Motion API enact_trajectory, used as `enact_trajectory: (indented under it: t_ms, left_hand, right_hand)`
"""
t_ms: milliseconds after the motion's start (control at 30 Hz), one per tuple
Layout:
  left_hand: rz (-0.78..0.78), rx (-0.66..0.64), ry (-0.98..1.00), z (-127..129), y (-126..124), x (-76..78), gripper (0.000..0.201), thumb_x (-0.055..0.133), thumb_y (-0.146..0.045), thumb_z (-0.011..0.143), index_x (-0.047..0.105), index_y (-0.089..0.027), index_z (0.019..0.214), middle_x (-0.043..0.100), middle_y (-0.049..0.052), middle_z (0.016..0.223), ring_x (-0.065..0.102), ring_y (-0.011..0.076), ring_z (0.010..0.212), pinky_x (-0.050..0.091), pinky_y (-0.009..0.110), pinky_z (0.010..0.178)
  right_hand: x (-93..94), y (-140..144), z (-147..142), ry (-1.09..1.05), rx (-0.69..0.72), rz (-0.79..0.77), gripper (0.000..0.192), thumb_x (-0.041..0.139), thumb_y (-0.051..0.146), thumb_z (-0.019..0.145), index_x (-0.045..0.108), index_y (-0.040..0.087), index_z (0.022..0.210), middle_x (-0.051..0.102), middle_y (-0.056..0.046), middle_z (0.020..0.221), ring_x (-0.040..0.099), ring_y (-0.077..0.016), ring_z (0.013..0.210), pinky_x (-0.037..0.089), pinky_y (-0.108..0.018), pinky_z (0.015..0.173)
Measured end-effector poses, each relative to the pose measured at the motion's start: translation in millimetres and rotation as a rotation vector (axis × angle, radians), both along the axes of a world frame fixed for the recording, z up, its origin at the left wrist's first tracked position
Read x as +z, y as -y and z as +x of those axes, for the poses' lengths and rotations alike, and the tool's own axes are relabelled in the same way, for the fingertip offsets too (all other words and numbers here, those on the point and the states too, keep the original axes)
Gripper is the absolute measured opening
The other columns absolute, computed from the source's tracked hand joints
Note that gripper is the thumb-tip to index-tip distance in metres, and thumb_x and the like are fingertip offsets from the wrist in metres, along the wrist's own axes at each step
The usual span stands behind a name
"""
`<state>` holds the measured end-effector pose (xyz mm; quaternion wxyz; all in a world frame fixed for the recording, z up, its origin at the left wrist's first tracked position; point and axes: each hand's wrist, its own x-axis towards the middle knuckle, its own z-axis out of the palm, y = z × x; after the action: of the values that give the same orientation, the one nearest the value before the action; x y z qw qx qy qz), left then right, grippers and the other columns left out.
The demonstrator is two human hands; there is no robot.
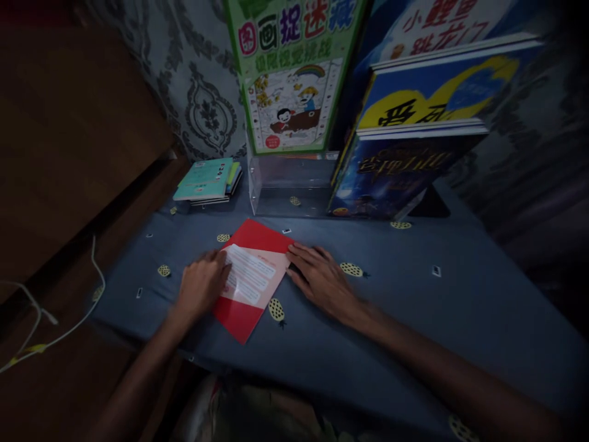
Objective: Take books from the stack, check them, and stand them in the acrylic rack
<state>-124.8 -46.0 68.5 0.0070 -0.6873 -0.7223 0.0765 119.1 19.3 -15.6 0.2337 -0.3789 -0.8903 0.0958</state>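
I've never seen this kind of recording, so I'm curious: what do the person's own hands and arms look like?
The left hand and right hand are bare, with no gloves. The forearms show no sleeves, watches or cables. Dim light and blur leave small details, such as rings, hard to tell. Dark patterned fabric, seemingly clothing, shows below.

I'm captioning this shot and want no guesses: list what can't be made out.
All in the head view:
Red booklet: its print is too small and blurred to read; its underside is hidden against the tablecloth.
Left hand: its own back hides some fingertips.
Green book: top cut off by the upper edge.
Blue-and-yellow book: lower cover hidden by the dark blue book in front.
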Motion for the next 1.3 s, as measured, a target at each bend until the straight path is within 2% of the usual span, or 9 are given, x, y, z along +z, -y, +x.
enact_trajectory:
  t_ms: [200,300,400,600,767,867,1000,1167,1300]
  left_hand:
    - [-0.035,-0.031,0.141,-15.8,14.9,-4.3,0.032,0.040,-0.029,0.104,0.069,-0.021,0.115,0.072,0.009,0.110,0.071,0.0243,0.094,0.049,0.032,0.074]
    - [-0.006,-0.085,0.236,-25.2,-3.1,-9.5,0.032,0.041,-0.029,0.103,0.069,-0.022,0.117,0.072,0.008,0.110,0.070,0.0231,0.096,0.049,0.030,0.076]
    - [0.089,-0.199,0.264,-42.3,-37.6,-22.2,0.032,0.042,-0.021,0.101,0.068,-0.021,0.120,0.068,0.009,0.122,0.064,0.0227,0.110,0.048,0.032,0.092]
    - [0.124,-0.348,0.274,-61.9,-76.5,-46.6,0.036,0.041,-0.020,0.101,0.065,-0.015,0.126,0.066,0.012,0.126,0.059,0.0235,0.116,0.042,0.038,0.106]
    - [0.140,-0.318,0.260,-58.9,-72.4,-48.8,0.038,0.038,-0.022,0.102,0.065,-0.015,0.127,0.064,0.013,0.129,0.057,0.0263,0.117,0.044,0.040,0.103]
    - [0.143,-0.295,0.250,-57.4,-69.8,-49.3,0.038,0.039,-0.023,0.102,0.064,-0.016,0.129,0.063,0.013,0.130,0.057,0.0267,0.117,0.044,0.040,0.101]
    - [0.146,-0.273,0.241,-55.8,-67.2,-50.9,0.038,0.036,-0.024,0.103,0.063,-0.016,0.130,0.062,0.013,0.133,0.056,0.0273,0.117,0.042,0.042,0.101]
    - [0.132,-0.289,0.186,-50.9,-69.0,-45.9,0.040,0.034,-0.025,0.104,0.061,-0.016,0.132,0.061,0.015,0.132,0.057,0.0292,0.115,0.043,0.043,0.097]
    - [0.082,-0.281,0.100,-40.0,-75.2,-33.9,0.043,0.039,-0.018,0.100,0.056,-0.016,0.139,0.059,0.016,0.132,0.056,0.0305,0.117,0.045,0.043,0.096]
  right_hand:
    - [9.6,-30.3,-13.3,0.098,0.019,-0.041,0.040,0.045,0.032,0.100,0.063,0.016,0.133,0.061,-0.018,0.142,0.051,-0.0315,0.138,0.034,-0.060,0.115]
    - [15.5,-42.3,-39.2,0.128,0.081,-0.055,0.038,0.044,0.031,0.101,0.066,0.018,0.128,0.062,-0.016,0.141,0.052,-0.0305,0.137,0.031,-0.058,0.116]
    - [22.2,-40.2,-75.4,0.144,0.220,-0.080,0.038,0.043,0.028,0.101,0.065,0.016,0.130,0.061,-0.017,0.143,0.048,-0.0301,0.140,0.032,-0.055,0.116]
    - [31.9,5.9,-113.9,0.130,0.443,-0.029,0.032,0.044,0.026,0.103,0.070,0.015,0.117,0.067,-0.017,0.121,0.057,-0.0293,0.117,0.045,-0.048,0.102]
    - [37.2,65.0,-99.4,0.067,0.593,-0.056,0.026,0.054,0.027,0.100,0.069,0.016,0.117,0.066,-0.015,0.118,0.055,-0.0276,0.114,0.046,-0.045,0.102]
    - [37.1,74.9,-86.7,0.047,0.632,-0.082,0.026,0.055,0.028,0.100,0.069,0.019,0.120,0.067,-0.013,0.120,0.055,-0.0258,0.119,0.045,-0.044,0.105]
    - [28.5,34.9,-61.9,0.061,0.467,-0.082,0.031,0.047,0.029,0.102,0.070,0.023,0.122,0.066,-0.012,0.130,0.056,-0.0273,0.124,0.045,-0.050,0.105]
    - [12.9,-30.0,-19.6,0.138,-0.069,-0.104,0.043,0.044,0.034,0.100,0.063,0.018,0.134,0.058,-0.018,0.143,0.051,-0.0371,0.132,0.043,-0.059,0.105]
    - [5.7,-34.7,-2.2,0.057,-0.084,-0.098,0.048,0.045,0.037,0.098,0.062,0.010,0.135,0.058,-0.023,0.140,0.052,-0.0370,0.129,0.042,-0.056,0.107]
